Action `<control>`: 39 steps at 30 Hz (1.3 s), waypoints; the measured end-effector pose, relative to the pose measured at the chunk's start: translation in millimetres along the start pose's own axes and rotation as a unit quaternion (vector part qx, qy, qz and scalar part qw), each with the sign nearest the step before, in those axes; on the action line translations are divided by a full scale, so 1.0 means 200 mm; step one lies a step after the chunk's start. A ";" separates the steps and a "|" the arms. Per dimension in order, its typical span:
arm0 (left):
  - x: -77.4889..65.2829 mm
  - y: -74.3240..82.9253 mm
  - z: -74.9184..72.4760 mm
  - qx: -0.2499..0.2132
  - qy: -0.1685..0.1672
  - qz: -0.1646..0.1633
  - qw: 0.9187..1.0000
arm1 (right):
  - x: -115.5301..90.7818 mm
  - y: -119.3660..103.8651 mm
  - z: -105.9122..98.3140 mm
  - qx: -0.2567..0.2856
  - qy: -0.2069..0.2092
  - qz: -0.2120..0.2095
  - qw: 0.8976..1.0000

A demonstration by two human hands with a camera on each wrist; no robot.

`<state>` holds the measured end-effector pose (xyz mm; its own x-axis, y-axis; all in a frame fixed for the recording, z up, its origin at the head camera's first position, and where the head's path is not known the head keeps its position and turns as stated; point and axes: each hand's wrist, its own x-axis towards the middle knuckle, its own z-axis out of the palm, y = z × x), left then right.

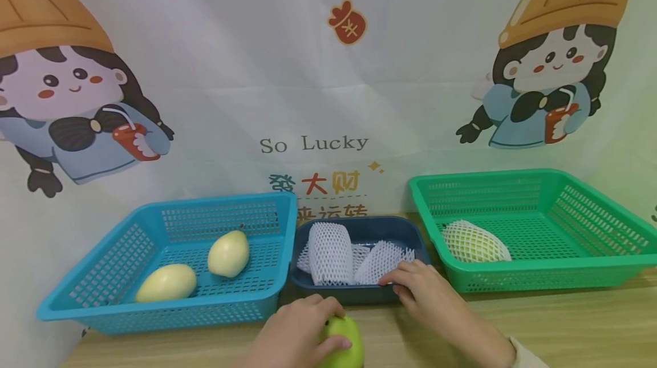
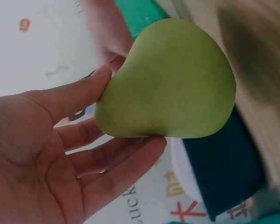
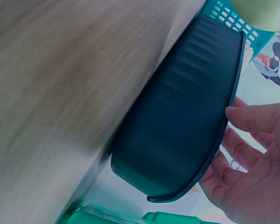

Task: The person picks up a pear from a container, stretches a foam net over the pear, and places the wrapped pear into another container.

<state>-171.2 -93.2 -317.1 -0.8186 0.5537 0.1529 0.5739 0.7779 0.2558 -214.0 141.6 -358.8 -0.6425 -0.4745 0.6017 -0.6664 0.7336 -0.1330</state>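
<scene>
In the head view, my left hand (image 1: 303, 328) grips a green pear (image 1: 345, 340) low in front of a dark blue tray (image 1: 354, 295). The left wrist view shows the pear (image 2: 170, 84) between thumb and fingers, bare and smooth. White foam nets (image 1: 331, 254) lie inside the tray. My right hand (image 1: 426, 291) is at the tray's front right edge, its fingertips close to a foam net (image 1: 382, 262). Up close in the right wrist view, the thumb touches the tray's rim (image 3: 232, 100) and the other fingers reach behind it, partly hidden.
A blue basket (image 1: 195, 314) on the left holds two pale yellow pears (image 1: 229, 254). To the right, a green basket (image 1: 544, 276) contains a fruit in a foam net (image 1: 474, 242). A printed cloth (image 1: 231, 71) hangs behind the wooden table (image 1: 580, 328).
</scene>
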 end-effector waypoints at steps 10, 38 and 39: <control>0.04 0.04 0.09 0.046 0.001 0.013 0.999 | 0.00 0.00 0.00 0.006 -0.006 0.004 1.000; 0.03 -0.01 0.14 -0.029 -0.006 0.054 0.998 | 0.00 0.00 0.00 0.004 -0.013 0.013 1.000; 0.03 -0.01 0.14 -0.029 -0.005 0.055 0.998 | 0.00 0.00 0.00 0.003 -0.013 0.013 1.000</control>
<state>-176.6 -83.6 -343.1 -0.7507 0.6375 0.1734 0.6573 0.6942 0.2932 -214.3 141.9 -357.6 -0.6697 -0.4681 0.5766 -0.6512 0.7433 -0.1529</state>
